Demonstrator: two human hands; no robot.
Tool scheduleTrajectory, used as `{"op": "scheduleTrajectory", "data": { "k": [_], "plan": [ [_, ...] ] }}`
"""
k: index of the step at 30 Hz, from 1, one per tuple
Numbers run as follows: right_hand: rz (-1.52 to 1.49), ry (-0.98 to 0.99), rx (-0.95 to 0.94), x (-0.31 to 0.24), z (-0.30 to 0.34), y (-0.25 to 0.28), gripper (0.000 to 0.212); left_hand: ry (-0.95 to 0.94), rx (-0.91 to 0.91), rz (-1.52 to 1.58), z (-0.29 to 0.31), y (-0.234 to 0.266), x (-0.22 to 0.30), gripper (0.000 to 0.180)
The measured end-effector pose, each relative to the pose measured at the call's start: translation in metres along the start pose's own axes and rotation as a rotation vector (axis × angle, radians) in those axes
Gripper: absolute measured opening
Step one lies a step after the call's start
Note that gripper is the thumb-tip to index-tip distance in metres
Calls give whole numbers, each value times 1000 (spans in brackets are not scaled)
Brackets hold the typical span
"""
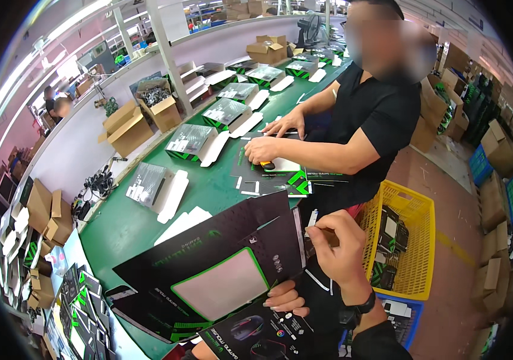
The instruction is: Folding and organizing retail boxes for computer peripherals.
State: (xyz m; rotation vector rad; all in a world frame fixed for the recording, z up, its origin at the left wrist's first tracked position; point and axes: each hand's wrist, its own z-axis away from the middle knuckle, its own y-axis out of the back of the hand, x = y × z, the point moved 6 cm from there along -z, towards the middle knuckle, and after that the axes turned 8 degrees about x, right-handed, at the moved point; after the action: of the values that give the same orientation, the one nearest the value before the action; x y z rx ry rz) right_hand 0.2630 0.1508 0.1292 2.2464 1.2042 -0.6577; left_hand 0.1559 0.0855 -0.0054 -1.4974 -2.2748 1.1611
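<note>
In my left hand (286, 298) is a black printed carton (142, 273), unfolded and tilted. The fingers curl over its lower part, and the rest of that hand is mostly hidden behind the card. A pale panel with a green border (220, 285) shows on the carton. Just beyond its right edge, my right hand (342, 249) is raised, thumb and forefinger pinched on a small white strip (313, 218). Loose white strips (318, 281) lie below that hand, against a dark surface.
A co-worker (364, 114) handles a yellow-and-black tool (267, 165) over flat black cartons. Several open-flapped boxes (196, 141) line the green table (109, 222). A yellow crate (427, 240) and a blue crate (415, 327) stand at right. Flattened cartons (82, 318) pile up at lower left.
</note>
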Motion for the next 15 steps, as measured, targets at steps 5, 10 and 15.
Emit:
{"op": "scheduleTrajectory", "data": {
  "k": [5,10,15],
  "plan": [
    [-24,5,17,3,4,-1,14,-57,54,14,2,-6,-10,7],
    [-2,81,-22,2,4,2,26,-34,81,-17,3,-7,-12,5],
    [-10,176,-68,-1,6,0,32,-28,-15,11,4,0,-13,4]
  ]
}}
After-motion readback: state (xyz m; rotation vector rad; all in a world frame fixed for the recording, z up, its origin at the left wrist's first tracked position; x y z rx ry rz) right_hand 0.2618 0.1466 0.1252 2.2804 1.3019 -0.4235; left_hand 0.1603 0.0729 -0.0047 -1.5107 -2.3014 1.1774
